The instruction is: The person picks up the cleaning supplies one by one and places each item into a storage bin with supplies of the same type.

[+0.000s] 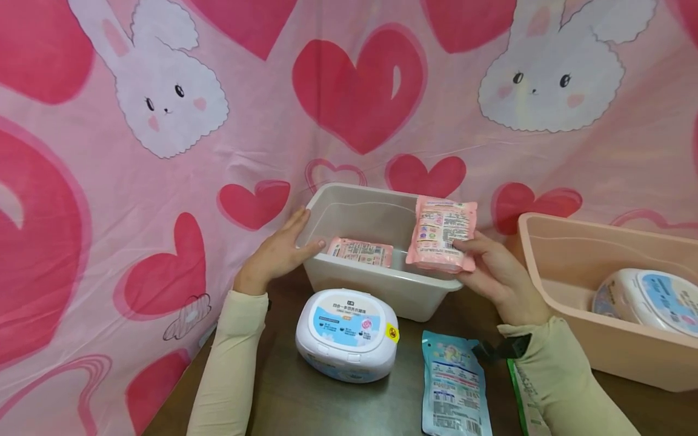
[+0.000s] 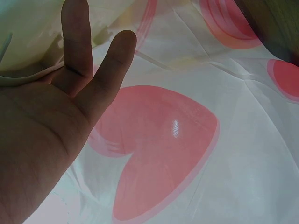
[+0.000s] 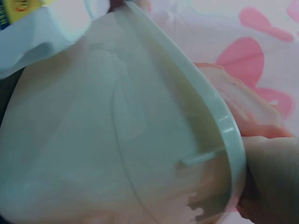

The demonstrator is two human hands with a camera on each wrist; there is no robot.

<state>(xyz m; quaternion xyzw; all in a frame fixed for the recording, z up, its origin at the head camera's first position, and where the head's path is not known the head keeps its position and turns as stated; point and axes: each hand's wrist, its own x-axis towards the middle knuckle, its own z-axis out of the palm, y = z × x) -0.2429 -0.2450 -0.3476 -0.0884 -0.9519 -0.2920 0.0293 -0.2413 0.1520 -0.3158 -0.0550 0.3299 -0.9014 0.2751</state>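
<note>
My right hand (image 1: 498, 278) pinches a pink printed pouch (image 1: 443, 233) by its lower right edge, thumb on the label side. The pouch hangs over the right end of a pale grey plastic bin (image 1: 376, 274). In the right wrist view, the pouch (image 3: 243, 95) shows past the bin's rim (image 3: 229, 133). Another pink pouch (image 1: 361, 252) lies inside the bin toward the left. At the bin's left end rests my left hand (image 1: 278, 248), thumb at the front corner and fingers along the side. The left wrist view shows two fingers (image 2: 110, 70) of it extended.
A white lidded tub (image 1: 349, 336) stands before the bin. To its right lie a blue pouch (image 1: 455, 387) and a green-edged packet (image 1: 526, 399), partly under my right sleeve. A peach bin (image 1: 611, 345) at the right holds another white tub (image 1: 643, 303). Behind hangs a pink heart-patterned cloth (image 1: 349, 163).
</note>
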